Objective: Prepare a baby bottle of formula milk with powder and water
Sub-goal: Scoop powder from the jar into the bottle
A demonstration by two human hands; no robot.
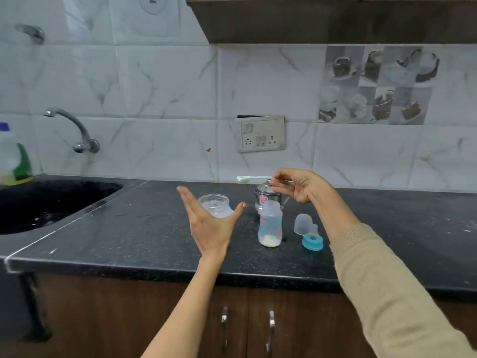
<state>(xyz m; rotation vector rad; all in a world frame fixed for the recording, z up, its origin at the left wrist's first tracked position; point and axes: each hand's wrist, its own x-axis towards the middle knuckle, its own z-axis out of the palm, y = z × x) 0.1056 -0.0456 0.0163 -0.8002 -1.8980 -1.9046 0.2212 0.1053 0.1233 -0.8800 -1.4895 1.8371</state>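
Currently the right hand (296,186) pinches the handle of a pale green scoop (247,178), held level above the steel pot (265,195). Left hand (209,220) released, fingers straight, palm turned inward, hovering in front of the clear powder jar (214,204). Baby bottle (270,223) stands upright and uncapped on the dark worktop (129,228), white powder at its bottom. Clear cap (301,224) and blue teat ring (312,241) rest just right of the bottle. Sink (51,202) at far left.
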